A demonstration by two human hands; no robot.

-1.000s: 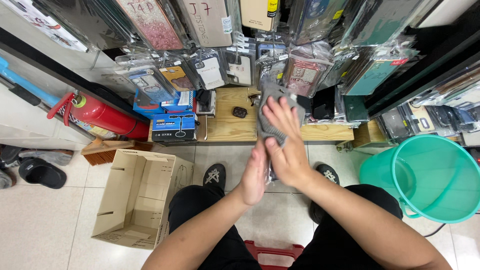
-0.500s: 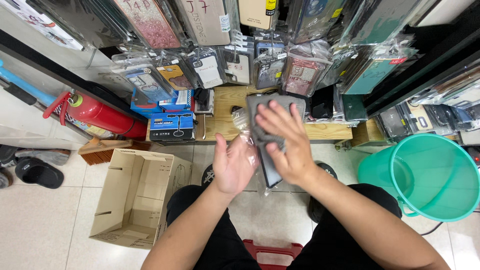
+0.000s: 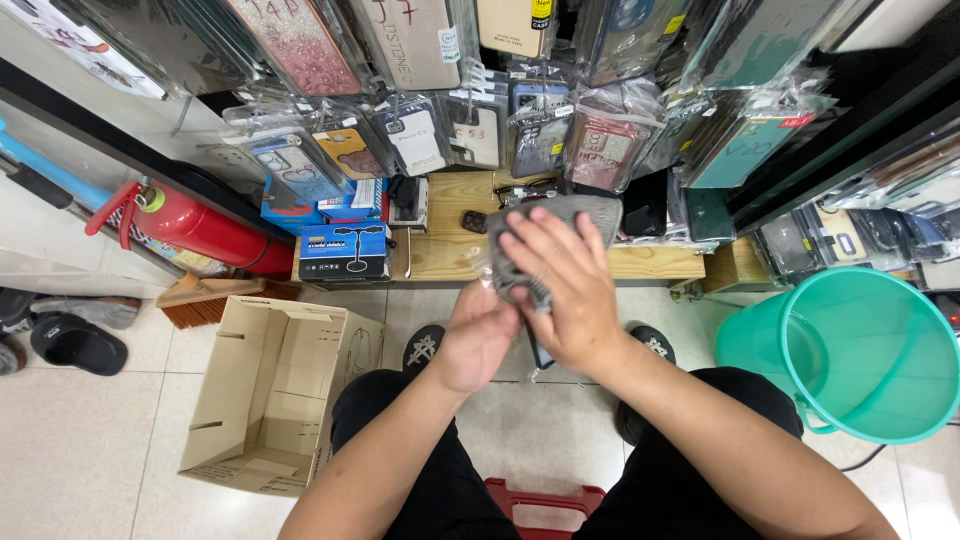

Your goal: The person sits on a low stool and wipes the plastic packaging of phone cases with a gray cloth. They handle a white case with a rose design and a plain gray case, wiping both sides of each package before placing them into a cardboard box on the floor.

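My right hand (image 3: 562, 288) lies flat, fingers spread, on a grey cloth (image 3: 592, 214) and presses it onto a packaged phone case whose dark lower edge (image 3: 540, 352) shows beneath. My left hand (image 3: 478, 335) grips that package from the left side and underneath. Both hands are in front of my knees, above a low wooden shelf (image 3: 450, 250). I sit on a red stool (image 3: 540, 505).
Racks of packaged phone cases (image 3: 470, 130) hang ahead. Blue boxes (image 3: 345, 250) sit on the shelf's left end. An open cardboard box (image 3: 275, 390) stands on the floor left, a teal bucket (image 3: 865, 355) right. A red fire extinguisher (image 3: 195, 228), a brush (image 3: 205, 300) and shoes (image 3: 75, 343) lie left.
The cloth was bunched in both raised hands a second ago. My right hand has since spread it flat over the package, and my left hand has closed in under the package.
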